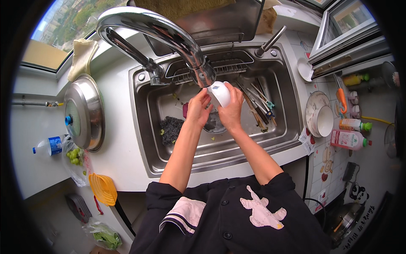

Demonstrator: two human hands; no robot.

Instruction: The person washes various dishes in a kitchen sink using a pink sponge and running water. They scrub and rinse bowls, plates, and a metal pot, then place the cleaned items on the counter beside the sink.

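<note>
Beneath the spout of the chrome faucet [203, 74], my right hand [231, 108] grips a tilted white bowl [221, 94] with a small blue mark. My left hand [198, 108] is beside the bowl's left edge, palm turned up and fingers slightly curled, holding nothing visible. Below both hands lies the stainless steel sink [203, 149]. A dark mesh scouring pad [171, 130] rests at the basin's left, and a dark red object [185, 110] is partly hidden behind my left hand. Chopsticks and other utensils [258, 106] lie at the right. A round dark item between my forearms is partly covered.
A wire rack [230, 69] spans the sink's back. Left stand a large metal lid [85, 112], a bag of green grapes [75, 156] and a yellow plastic basket [103, 189]. At right are stacked plates with a white bowl [324, 121] and a pink detergent bottle [345, 139].
</note>
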